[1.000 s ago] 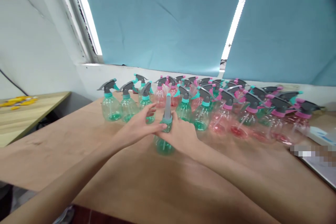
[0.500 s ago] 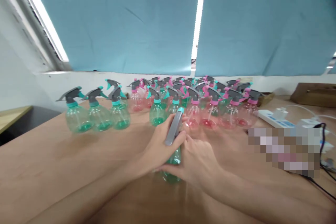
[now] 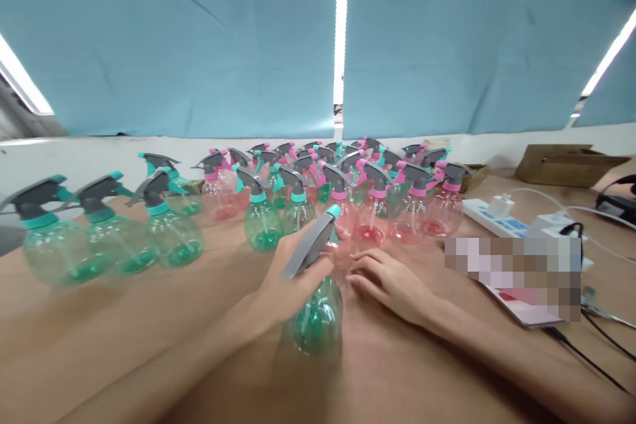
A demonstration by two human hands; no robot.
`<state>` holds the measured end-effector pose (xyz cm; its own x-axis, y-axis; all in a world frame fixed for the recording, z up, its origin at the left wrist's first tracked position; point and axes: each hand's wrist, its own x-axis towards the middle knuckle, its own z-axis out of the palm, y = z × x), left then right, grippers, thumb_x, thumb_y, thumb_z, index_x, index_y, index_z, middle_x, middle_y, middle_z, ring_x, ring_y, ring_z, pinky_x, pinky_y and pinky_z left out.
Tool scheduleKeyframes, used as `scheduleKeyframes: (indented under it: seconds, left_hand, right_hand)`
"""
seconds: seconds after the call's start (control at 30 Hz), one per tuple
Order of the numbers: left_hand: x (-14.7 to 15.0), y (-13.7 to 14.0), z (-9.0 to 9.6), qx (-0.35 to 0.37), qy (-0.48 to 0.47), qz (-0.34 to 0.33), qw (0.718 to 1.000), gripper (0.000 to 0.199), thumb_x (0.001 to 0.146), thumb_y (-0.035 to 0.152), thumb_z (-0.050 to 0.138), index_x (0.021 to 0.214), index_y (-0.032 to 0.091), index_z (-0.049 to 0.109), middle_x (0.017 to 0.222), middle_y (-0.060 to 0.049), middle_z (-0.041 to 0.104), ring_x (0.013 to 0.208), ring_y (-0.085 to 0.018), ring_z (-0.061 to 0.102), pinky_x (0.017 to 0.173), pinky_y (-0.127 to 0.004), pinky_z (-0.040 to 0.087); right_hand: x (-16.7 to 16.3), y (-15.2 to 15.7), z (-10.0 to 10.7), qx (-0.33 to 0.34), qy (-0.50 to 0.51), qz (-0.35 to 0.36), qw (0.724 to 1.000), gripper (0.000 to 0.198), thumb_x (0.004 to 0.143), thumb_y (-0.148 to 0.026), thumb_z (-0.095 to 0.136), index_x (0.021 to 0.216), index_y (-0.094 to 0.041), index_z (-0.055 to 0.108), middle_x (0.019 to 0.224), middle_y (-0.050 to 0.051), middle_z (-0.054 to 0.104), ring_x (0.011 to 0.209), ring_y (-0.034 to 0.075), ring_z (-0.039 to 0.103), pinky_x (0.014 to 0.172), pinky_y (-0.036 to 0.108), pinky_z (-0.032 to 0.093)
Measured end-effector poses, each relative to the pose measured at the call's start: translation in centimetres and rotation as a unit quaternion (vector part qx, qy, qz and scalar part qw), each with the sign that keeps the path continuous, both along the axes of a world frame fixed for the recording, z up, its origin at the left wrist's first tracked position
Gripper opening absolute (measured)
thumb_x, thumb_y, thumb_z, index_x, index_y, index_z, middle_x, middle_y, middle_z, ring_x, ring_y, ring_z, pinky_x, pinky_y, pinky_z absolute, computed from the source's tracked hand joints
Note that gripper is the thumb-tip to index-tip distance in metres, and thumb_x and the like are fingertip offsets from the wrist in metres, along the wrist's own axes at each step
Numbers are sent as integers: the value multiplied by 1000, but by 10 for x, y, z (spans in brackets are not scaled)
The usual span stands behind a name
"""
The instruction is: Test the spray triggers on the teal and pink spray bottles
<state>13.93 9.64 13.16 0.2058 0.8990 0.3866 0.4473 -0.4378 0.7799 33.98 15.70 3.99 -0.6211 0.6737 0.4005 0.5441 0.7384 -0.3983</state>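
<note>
1. A blue curtain (image 3: pixel 447 46) fills the upper part of the view, with bright strips of light showing at its gaps.
2. Below it spreads the brown bench (image 3: pixel 387 371), on which the bottles and the other goods stand.
3. A crowd of upright spray bottles takes up the middle of the bench. Pink bottles (image 3: pixel 370 232) line its front on the right, and two green bottles (image 3: pixel 263 225) stand just beyond the left hand (image 3: pixel 285 291).
4. Three more green bottles (image 3: pixel 176 238) stand in a slanting row at the left, well apart from the left hand.
5. A brown cardboard box (image 3: pixel 561 169) sits at the far right, near the wall.
6. The held bottle (image 3: pixel 318 324), green with a grey spray head, is in front of the crowd, at the middle near side. Its base seems to rest on the bench, though the blur makes that hard to judge.
7. The left hand grasps this bottle round the neck, fingers wrapped under the spray head.
8. The right hand (image 3: pixel 395 285) is near the bottle but apart from it, its fingers released and loosely bent.
9. A flat thing (image 3: pixel 527 305), mostly hidden by blurred squares, lies right of the right hand.
10. Behind that is a white power strip (image 3: pixel 497 220) with plugs in it.
11. A thin black cord (image 3: pixel 561 336) runs from the flat thing's near end.
</note>
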Motion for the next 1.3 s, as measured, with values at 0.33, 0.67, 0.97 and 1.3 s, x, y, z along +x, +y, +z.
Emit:
scheduleKeyframes:
  seconds: [0.33, 0.67, 0.97, 1.3]
  left_hand:
    - [-21, 9, 9, -47, -1, 11, 999, 31, 71, 19, 47, 100, 25, 57, 77, 2, 64, 66, -17, 59, 64, -30, 47]
    - [-19, 12, 8, -64, -39, -48, 996, 30, 76, 19, 48, 104, 26, 57, 92, 0, 69, 86, -22, 65, 77, -35, 51]
    - [-10, 9, 1, -52, -30, 17, 998, 21, 75, 23, 48, 95, 24, 54, 70, 3, 58, 61, -15, 53, 56, -28, 44]
    - [6, 9, 0, -34, -16, -10, 999, 25, 73, 20, 48, 97, 23, 55, 70, 3, 54, 62, -15, 51, 61, -29, 48]
  right_hand:
    - [-24, 14, -11, 5, -9, 27, 1000, 32, 89, -42, 56, 110, -21, 65, 118, 9, 64, 108, 24, 59, 88, 40, 51]
    - [-11, 15, -11, -55, -36, 60, 996, 55, 88, -52, 54, 133, -21, 52, 138, 11, 51, 129, 28, 45, 104, 47, 40]
    - [-8, 16, -14, -70, -28, 63, 995, 54, 88, -50, 54, 135, -23, 50, 141, 10, 49, 132, 28, 41, 106, 49, 38]
    - [-9, 18, -13, -73, -22, 74, 994, 47, 90, -48, 52, 126, -18, 57, 133, 12, 56, 127, 27, 46, 103, 45, 42]
